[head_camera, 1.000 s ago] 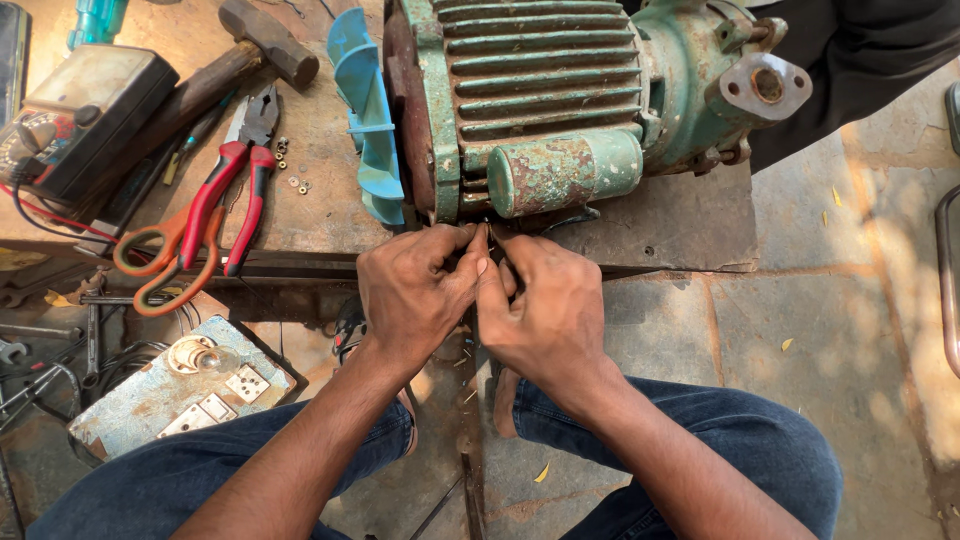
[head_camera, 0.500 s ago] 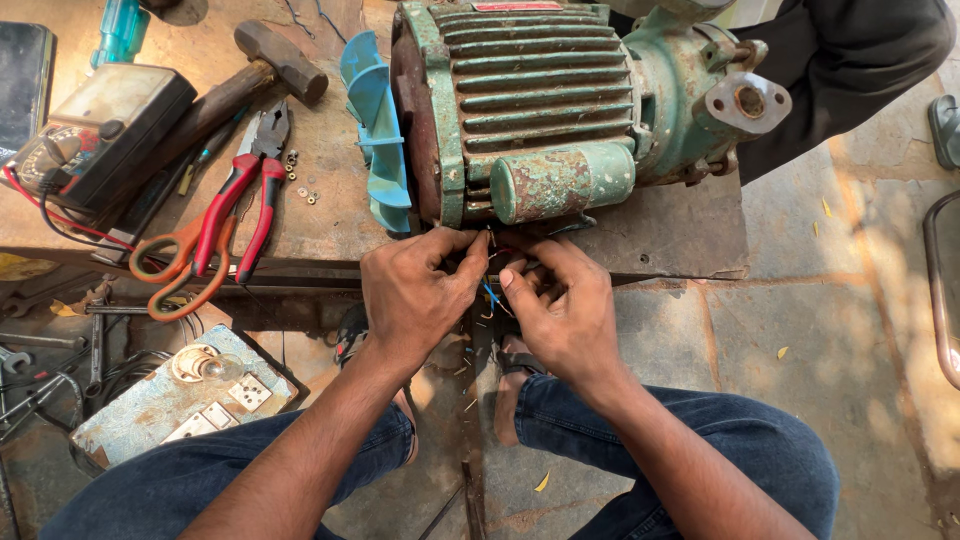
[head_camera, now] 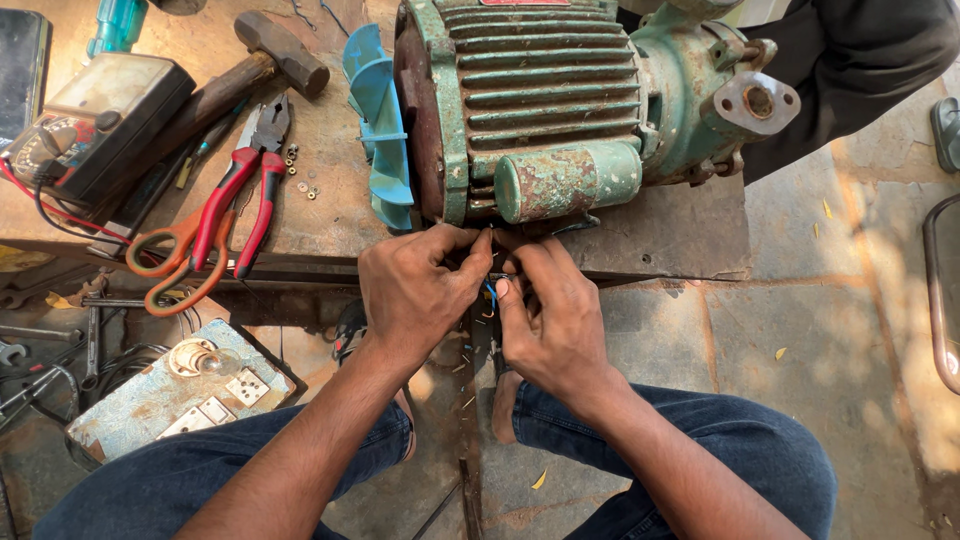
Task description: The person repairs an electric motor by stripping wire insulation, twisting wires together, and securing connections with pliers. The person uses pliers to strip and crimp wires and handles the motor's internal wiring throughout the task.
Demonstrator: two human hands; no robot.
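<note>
A worn green electric motor (head_camera: 545,90) with cooling ribs and a blue plastic fan (head_camera: 378,125) lies on a low metal bench (head_camera: 670,235). A rusty green cylinder (head_camera: 565,180) is fixed along its near side. My left hand (head_camera: 415,290) and my right hand (head_camera: 545,320) meet just below that cylinder at the bench's front edge. Both pinch thin wires coming out from under the motor; a short blue wire (head_camera: 491,296) shows between my fingers. My knees in blue jeans frame the bottom of the view.
Red-handled pliers (head_camera: 245,185), orange-handled scissors (head_camera: 170,255), a hammer (head_camera: 250,70), a multimeter (head_camera: 95,130) with red leads and small nuts lie on the bench's left part. A switchboard (head_camera: 180,390) and spanners lie on the floor at left. Another person's dark sleeve (head_camera: 860,70) is behind the motor.
My view has shifted closer to the motor. My hands have parted slightly and the blue wire now shows between them, with my right hand lower.
</note>
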